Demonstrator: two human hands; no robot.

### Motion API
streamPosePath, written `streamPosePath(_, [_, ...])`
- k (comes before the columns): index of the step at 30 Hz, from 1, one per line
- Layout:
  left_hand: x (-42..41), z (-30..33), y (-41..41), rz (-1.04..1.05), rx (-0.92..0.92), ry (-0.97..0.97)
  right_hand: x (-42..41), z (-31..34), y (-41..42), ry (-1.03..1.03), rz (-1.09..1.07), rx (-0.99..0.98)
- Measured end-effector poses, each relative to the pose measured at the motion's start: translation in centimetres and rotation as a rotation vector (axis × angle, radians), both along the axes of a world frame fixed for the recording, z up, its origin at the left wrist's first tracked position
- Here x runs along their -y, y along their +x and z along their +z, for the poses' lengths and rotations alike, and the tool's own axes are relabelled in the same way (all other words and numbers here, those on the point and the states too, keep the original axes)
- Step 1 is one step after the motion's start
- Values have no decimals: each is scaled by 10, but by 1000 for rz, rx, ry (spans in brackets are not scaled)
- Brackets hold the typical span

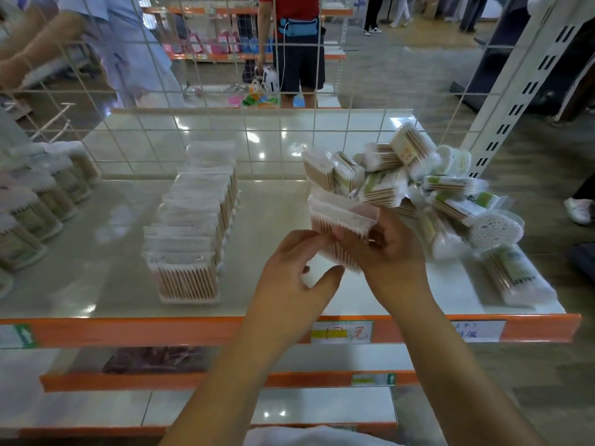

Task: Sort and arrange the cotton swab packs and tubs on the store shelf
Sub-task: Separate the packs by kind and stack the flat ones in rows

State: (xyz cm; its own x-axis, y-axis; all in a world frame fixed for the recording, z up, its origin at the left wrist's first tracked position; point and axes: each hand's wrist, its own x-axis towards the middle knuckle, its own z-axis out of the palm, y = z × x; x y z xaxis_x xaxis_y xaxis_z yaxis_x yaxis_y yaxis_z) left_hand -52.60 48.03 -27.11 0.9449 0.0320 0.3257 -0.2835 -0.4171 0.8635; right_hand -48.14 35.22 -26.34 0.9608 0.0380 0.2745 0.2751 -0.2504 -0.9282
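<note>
Clear swab pack [341, 220] pinched by both hands, left hand [296, 268], right hand [389, 252]

We see a neat upright row of clear swab packs [193, 226] running toward twelve o'clock at shelf centre, a jumbled heap of packs and tubs [428, 191] at two o'clock, and one wooden-stemmed pack [341, 226] held above the shelf between them.
</note>
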Motion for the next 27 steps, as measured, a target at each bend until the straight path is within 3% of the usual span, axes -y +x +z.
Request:
streamPosePath(5, [-20,21,13,47,5,79,-16,6,25,-72,-45,86])
streamPosePath(13, [-86,72,50,290,82,231,-77,34,89,-104,-43,111])
streamPosePath(21, [-163,61,108,417,-43,487,-130,20,145,-303,-77,52])
streamPosePath(27, [-195,42,130,389,-176,533,-147,8,167,-407,-145,-21])
